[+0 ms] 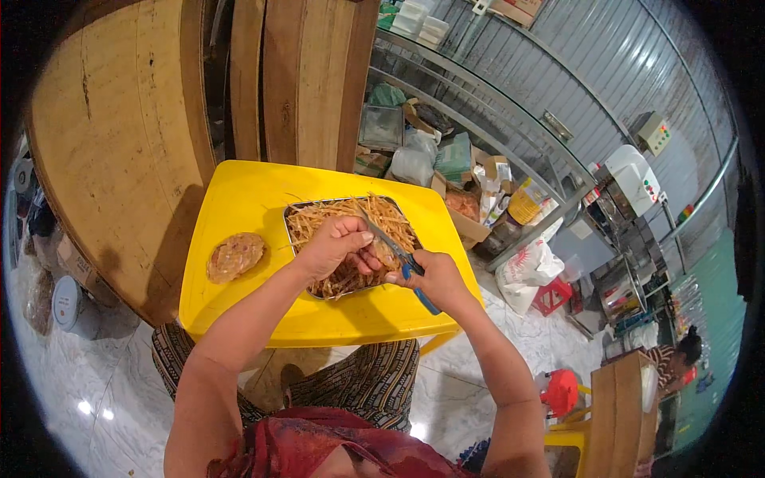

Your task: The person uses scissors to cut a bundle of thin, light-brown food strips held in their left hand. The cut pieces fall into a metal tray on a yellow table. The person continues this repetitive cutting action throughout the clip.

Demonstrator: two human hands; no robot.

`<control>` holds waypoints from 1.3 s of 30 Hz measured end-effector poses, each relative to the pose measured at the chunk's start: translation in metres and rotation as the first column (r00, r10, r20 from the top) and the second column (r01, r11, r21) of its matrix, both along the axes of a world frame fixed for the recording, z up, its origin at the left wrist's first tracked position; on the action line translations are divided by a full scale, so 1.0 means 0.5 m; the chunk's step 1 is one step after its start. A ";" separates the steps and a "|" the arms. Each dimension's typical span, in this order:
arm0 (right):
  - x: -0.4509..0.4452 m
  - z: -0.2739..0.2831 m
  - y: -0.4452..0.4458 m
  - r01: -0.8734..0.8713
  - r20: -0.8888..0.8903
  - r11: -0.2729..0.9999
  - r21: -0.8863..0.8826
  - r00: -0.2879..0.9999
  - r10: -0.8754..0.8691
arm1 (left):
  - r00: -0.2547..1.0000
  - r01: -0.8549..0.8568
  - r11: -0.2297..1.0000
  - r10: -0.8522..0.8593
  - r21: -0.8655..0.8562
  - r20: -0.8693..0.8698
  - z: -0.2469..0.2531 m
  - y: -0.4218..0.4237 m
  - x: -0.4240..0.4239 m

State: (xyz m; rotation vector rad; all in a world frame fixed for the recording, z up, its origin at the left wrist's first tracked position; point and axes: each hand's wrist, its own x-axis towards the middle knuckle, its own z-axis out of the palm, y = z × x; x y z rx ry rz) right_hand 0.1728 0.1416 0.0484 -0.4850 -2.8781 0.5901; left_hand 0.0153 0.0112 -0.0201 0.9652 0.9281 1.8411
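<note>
On a yellow plastic table (239, 310) stands a metal tray (287, 222) heaped with thin tan dried strips (323, 210). My right hand (439, 278) holds blue-handled scissors (391, 243) over the tray, their blades pointing up and left. My left hand (349, 245) is pinched beside the blades, with thumb and forefinger together. A light brown piece (385, 256) shows between the hands; which hand grips it, and what is between the left fingertips, cannot be told. Left of the tray, a flat oval tan piece (236, 257) lies on the table.
Tall wooden boards (119, 137) lean beyond the table's left and far edges. Boxes (469, 224) and bags lie under a glass-topped metal stand at the right. A white sack (526, 269) and a red stool (560, 392) are on the floor; a person sits farther right.
</note>
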 end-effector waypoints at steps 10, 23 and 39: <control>0.016 0.011 0.022 0.034 0.073 0.968 -0.248 0.997 -0.016 | 0.987 -0.142 0.988 0.136 0.063 0.088 0.004 0.003 -0.022; 0.025 0.018 0.010 0.007 0.129 0.996 -0.089 0.992 0.005 | 0.958 -0.263 0.958 0.245 0.116 0.147 0.003 0.003 -0.030; 0.026 0.012 0.014 -0.013 0.114 0.999 -0.052 0.993 0.019 | 0.961 -0.253 0.960 0.235 0.122 0.145 0.008 0.002 -0.027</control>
